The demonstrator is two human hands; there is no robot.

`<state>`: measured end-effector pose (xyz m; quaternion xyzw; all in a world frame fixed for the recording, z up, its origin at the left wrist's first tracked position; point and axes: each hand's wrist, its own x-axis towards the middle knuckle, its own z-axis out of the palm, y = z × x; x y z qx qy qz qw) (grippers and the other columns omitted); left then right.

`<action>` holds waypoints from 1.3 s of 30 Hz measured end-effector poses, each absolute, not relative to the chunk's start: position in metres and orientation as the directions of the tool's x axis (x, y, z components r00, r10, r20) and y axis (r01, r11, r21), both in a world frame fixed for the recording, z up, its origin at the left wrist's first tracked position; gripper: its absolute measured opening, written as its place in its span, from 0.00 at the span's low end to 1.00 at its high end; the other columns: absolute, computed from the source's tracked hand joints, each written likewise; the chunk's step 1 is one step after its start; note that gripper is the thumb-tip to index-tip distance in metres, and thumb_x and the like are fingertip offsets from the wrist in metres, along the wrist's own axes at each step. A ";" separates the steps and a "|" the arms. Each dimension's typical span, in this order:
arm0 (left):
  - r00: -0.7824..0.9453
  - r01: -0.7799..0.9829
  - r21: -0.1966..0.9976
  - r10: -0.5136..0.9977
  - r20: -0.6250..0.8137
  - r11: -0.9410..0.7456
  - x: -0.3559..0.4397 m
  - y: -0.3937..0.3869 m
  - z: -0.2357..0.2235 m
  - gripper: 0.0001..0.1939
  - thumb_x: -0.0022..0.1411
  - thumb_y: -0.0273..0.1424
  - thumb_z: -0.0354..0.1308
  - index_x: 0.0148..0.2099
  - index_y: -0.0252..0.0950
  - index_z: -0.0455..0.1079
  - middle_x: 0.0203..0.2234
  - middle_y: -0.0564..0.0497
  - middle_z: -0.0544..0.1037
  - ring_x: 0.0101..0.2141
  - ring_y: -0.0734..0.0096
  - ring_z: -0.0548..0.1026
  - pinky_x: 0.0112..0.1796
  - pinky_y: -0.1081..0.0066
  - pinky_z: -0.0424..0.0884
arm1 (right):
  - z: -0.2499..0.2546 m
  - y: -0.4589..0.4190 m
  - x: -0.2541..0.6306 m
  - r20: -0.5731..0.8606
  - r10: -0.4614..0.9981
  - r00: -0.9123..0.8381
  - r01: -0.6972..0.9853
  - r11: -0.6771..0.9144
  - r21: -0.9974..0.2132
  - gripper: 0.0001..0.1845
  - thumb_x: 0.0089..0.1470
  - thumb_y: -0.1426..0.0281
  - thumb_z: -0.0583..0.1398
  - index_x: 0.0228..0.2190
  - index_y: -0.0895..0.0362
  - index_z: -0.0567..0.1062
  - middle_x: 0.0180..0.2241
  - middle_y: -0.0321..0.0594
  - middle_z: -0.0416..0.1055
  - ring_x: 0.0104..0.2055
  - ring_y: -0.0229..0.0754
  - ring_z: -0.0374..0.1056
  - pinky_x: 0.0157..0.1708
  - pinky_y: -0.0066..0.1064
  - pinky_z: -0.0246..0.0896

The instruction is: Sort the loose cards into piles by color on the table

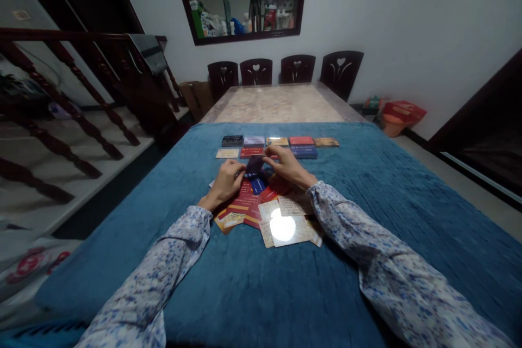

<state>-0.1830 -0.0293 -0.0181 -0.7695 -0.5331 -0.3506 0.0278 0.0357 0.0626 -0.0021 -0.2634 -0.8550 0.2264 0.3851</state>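
A dark card (255, 164) is held tilted above a loose pile. My right hand (285, 163) pinches its right edge between thumb and fingers. At the card's left edge is my left hand (228, 178), its fingers curled and pressed together against the dark card or cards just under it. Beneath both hands lie a blue card (258, 185), red cards (244, 204) and cream cards (267, 223), overlapping. One cream card shows a bright glare. Yellow cards (223, 224) poke out at the pile's lower left.
Beyond my hands, sorted card stacks stand in two rows: black (232, 141), lilac (254, 141), yellow (277, 141), red (300, 141), gold (326, 142), cream (227, 153) and blue (304, 151). A blue cloth (175, 261) covers the table. Dark chairs (297, 68) line the far end.
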 end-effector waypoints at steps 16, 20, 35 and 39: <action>0.109 0.812 0.352 0.714 0.691 -0.466 -0.169 -0.037 -0.005 0.09 0.67 0.27 0.57 0.48 0.36 0.74 0.42 0.46 0.81 0.45 0.61 0.77 0.50 0.59 0.74 | 0.012 0.046 0.030 0.581 0.511 -0.634 0.451 0.854 -0.259 0.14 0.67 0.70 0.56 0.47 0.53 0.81 0.43 0.46 0.80 0.46 0.50 0.64 0.49 0.41 0.56; 0.085 0.805 0.363 0.696 0.713 -0.470 -0.165 -0.040 0.001 0.06 0.69 0.29 0.57 0.45 0.38 0.75 0.41 0.47 0.81 0.45 0.62 0.77 0.50 0.59 0.74 | 0.015 0.042 0.027 0.570 0.483 -0.665 0.431 0.871 -0.236 0.14 0.68 0.67 0.56 0.48 0.52 0.80 0.43 0.47 0.80 0.46 0.50 0.63 0.49 0.41 0.54; 0.058 0.831 0.370 0.726 0.685 -0.415 -0.177 -0.039 -0.007 0.05 0.62 0.24 0.55 0.38 0.38 0.70 0.35 0.49 0.79 0.40 0.64 0.77 0.46 0.63 0.74 | -0.004 0.052 0.035 0.462 0.550 -0.696 0.410 0.832 -0.373 0.13 0.58 0.76 0.60 0.43 0.56 0.80 0.43 0.45 0.80 0.44 0.48 0.66 0.45 0.36 0.58; 0.066 0.829 0.383 0.751 0.658 -0.408 -0.181 -0.036 -0.013 0.13 0.61 0.22 0.55 0.48 0.37 0.71 0.37 0.50 0.79 0.39 0.65 0.77 0.45 0.64 0.74 | -0.005 0.055 0.036 0.489 0.552 -0.676 0.395 0.831 -0.392 0.13 0.57 0.78 0.60 0.42 0.55 0.80 0.42 0.44 0.80 0.44 0.48 0.67 0.46 0.37 0.59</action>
